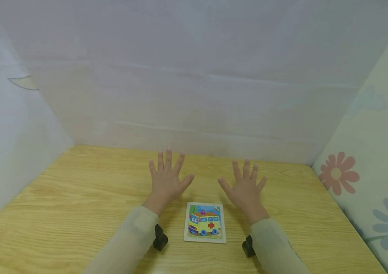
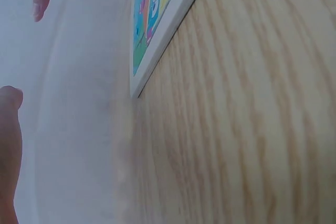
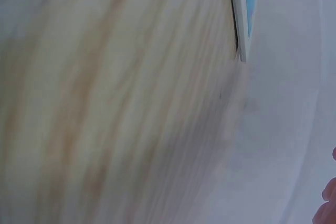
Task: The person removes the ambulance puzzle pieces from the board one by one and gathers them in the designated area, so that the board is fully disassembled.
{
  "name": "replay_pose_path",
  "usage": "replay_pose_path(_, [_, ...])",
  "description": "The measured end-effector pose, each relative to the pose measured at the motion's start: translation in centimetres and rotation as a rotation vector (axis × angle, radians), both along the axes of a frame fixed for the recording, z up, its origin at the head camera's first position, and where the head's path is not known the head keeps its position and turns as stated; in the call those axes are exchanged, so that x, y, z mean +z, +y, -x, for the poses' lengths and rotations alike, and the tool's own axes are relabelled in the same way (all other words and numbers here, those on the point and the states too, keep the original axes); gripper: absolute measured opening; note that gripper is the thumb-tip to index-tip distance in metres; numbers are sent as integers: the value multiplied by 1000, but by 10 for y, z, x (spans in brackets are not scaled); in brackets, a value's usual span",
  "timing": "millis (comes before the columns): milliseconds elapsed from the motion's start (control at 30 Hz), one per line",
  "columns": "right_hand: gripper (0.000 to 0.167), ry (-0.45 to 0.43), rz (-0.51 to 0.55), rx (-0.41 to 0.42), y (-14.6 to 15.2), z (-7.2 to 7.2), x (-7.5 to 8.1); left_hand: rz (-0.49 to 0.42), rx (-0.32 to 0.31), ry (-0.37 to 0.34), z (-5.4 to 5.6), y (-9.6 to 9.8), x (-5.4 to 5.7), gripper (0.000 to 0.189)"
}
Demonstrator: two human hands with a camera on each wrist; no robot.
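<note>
A square picture puzzle [image 1: 205,222] with a white border and a yellow cartoon ambulance lies flat on the wooden table, between the two forearms. Beyond its left top corner, my left hand [image 1: 167,182] is spread with straight fingers and holds nothing. My right hand [image 1: 246,190] is likewise spread, past the puzzle's right side, with nothing in it. In the left wrist view the puzzle's white edge [image 2: 168,32] shows beside the left thumb [image 2: 8,145]. A corner of the puzzle [image 3: 242,24] appears at the top of the right wrist view, with fingertips [image 3: 329,192] at the right edge.
The wood-grain table [image 1: 77,198] is bordered by a pale cloth wall [image 1: 194,95] behind and a left side wall [image 1: 12,133]. A right wall [image 1: 361,152] carries printed flowers. Black wrist devices [image 1: 160,239] sit under both cuffs.
</note>
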State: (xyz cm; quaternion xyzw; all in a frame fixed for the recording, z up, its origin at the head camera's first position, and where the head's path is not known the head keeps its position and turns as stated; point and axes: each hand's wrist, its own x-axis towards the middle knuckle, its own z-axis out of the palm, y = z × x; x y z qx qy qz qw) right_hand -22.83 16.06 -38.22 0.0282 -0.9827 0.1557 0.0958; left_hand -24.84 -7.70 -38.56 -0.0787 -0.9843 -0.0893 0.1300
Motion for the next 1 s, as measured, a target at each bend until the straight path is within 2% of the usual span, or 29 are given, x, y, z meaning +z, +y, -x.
replay_pose_path(333, [85, 16, -10, 2, 0, 0, 2, 10, 9, -21, -1, -1, 2, 76])
replay_pose_path(600, [83, 17, 44, 52, -2, -3, 6, -58, -44, 17, -6, -8, 3, 75])
replay_pose_path(733, [82, 20, 82, 123, -6, -5, 7, -121, -81, 21, -11, -10, 0, 75])
replay_pose_path(1000, [74, 81, 169, 349, -16, -8, 7, -184, -122, 14, -21, -12, -1, 75])
